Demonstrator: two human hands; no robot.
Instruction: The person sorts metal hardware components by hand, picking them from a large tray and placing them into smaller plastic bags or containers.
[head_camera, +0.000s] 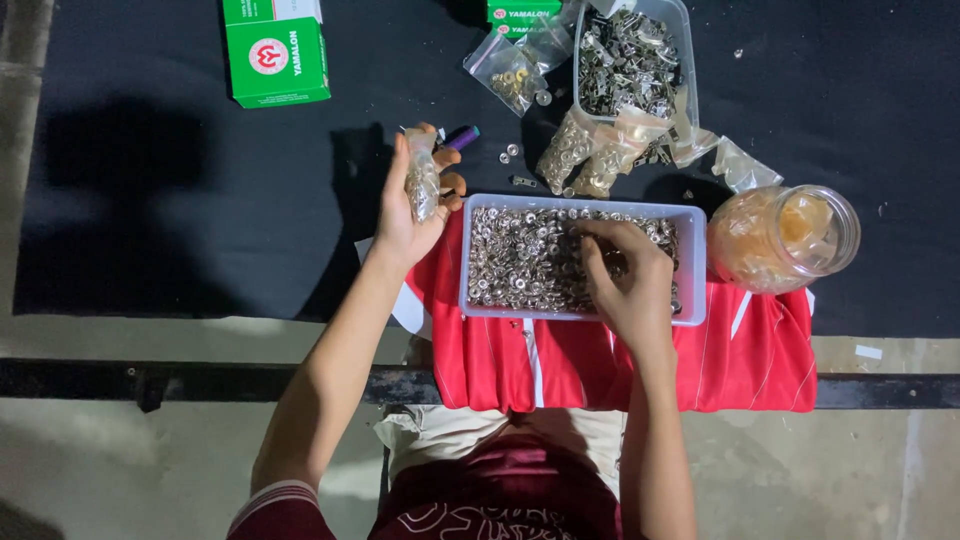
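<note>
Holding a small clear bag (422, 185) of metal snaps upright in your left hand (412, 205), you dig your right hand (628, 275) – fingers curled, pinching – into the snap-filled tray (690, 270) on the worktop; tilt the bag and snaps may spill.

Dim room with one hard light from about two o'clock, throwing sharp shadows toward nine o'clock across the black table (150, 200), glare on the plastic jar (785, 238), the floor at six o'clock murky and soft, slight grain throughout.
</note>
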